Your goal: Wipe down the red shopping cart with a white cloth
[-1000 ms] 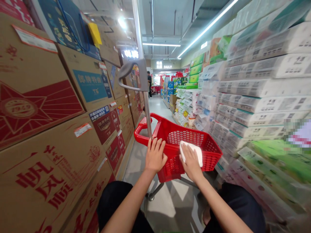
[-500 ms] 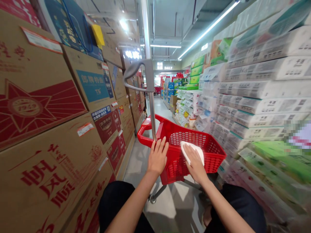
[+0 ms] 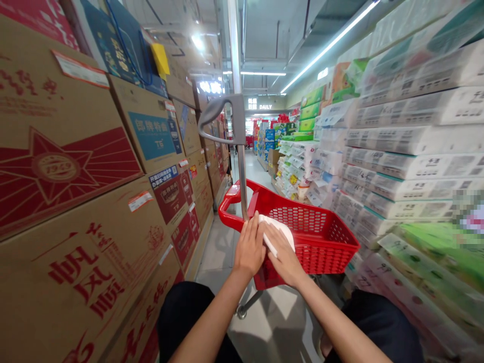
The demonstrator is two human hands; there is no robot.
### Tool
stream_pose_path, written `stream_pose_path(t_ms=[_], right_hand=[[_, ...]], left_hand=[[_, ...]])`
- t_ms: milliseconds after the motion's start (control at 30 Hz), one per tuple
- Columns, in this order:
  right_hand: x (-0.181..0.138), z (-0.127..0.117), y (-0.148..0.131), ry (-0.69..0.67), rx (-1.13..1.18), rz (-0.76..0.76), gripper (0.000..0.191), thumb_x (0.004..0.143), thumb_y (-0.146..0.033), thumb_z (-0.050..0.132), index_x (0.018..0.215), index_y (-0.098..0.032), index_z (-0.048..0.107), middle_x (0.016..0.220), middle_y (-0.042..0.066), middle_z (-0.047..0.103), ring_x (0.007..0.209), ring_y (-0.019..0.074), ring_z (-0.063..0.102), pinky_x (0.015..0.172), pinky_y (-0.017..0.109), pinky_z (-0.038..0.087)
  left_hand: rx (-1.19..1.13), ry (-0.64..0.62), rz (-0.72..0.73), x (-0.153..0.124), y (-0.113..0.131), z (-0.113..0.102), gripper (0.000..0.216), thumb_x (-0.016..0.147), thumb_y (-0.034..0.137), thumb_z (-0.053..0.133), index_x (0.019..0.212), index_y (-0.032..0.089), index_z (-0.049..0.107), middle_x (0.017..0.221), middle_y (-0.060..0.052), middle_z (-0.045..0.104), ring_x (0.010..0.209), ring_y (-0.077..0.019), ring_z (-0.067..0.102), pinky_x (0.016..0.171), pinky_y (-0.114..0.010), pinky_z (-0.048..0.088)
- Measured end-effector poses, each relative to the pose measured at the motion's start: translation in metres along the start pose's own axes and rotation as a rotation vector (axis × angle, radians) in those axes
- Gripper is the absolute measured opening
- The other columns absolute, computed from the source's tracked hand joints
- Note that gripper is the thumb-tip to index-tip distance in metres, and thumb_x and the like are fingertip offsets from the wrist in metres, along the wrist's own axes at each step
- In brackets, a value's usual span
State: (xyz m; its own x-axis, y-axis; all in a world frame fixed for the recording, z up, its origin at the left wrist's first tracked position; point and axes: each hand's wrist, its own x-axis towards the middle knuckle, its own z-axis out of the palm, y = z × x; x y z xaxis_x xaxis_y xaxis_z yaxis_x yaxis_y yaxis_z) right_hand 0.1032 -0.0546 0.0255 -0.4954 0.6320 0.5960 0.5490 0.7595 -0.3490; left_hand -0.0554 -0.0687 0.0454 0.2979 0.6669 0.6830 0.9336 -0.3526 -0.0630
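A red plastic shopping basket [image 3: 321, 259] with a perforated wall stands between my knees, fixed to a wheeled frame with a tall metal pole [image 3: 242, 176]. My left hand [image 3: 249, 249] lies with outstretched fingers on the basket's near left rim, beside the foot of the pole. Under the palm and fingers of my right hand [image 3: 283, 257] is a folded white cloth [image 3: 285, 232], pressed to the near rim. Both hands are side by side, their fingers almost touching. Part of the cloth is hidden by the right hand.
Stacked cardboard cartons [image 3: 94, 222] line the left side closely. Piles of wrapped tissue packs [image 3: 401, 166] rise on the right. A grey handle [image 3: 223, 121] juts from the pole at head height. The tiled aisle floor [image 3: 255, 164] runs ahead between them.
My right hand has slid left along the rim with the white cloth, right up to my left hand. The left hand stays at the rim; the view has shifted slightly.
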Motion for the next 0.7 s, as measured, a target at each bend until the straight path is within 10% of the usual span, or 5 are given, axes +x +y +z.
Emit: stream_pose_path(t_ms=[233, 533, 700], right_hand=[[-0.043, -0.021, 0.036, 0.072, -0.185, 0.145, 0.073, 0.094, -0.016, 0.034, 0.159, -0.033, 0.004, 0.165, -0.002, 0.018, 0.152, 0.0227, 0.015, 0.123, 0.055, 0.017], [0.009, -0.003, -0.006, 0.031, -0.068, 0.018, 0.073, 0.092, -0.018, 0.039, 0.159, -0.029, 0.013, 0.165, 0.000, 0.020, 0.151, 0.0202, 0.021, 0.124, 0.049, 0.021], [-0.014, -0.018, 0.015, 0.016, -0.176, 0.002, 0.078, 0.089, -0.014, 0.039, 0.159, -0.029, 0.010, 0.165, 0.000, 0.021, 0.150, 0.0217, 0.023, 0.122, 0.050, 0.024]], left_hand=[[-0.016, -0.012, 0.007, 0.002, 0.004, -0.001, 0.074, 0.080, 0.013, 0.056, 0.149, 0.005, 0.032, 0.164, -0.018, 0.019, 0.152, -0.0278, 0.017, 0.126, -0.047, 0.020], [-0.046, -0.007, -0.010, 0.001, 0.000, 0.006, 0.078, 0.079, 0.011, 0.054, 0.153, 0.008, 0.030, 0.158, -0.013, 0.035, 0.149, -0.0246, 0.028, 0.126, -0.044, 0.021], [-0.038, -0.017, 0.022, -0.001, -0.016, 0.005, 0.080, 0.079, 0.010, 0.054, 0.155, 0.017, 0.029, 0.159, -0.008, 0.035, 0.149, -0.0247, 0.028, 0.126, -0.045, 0.023]])
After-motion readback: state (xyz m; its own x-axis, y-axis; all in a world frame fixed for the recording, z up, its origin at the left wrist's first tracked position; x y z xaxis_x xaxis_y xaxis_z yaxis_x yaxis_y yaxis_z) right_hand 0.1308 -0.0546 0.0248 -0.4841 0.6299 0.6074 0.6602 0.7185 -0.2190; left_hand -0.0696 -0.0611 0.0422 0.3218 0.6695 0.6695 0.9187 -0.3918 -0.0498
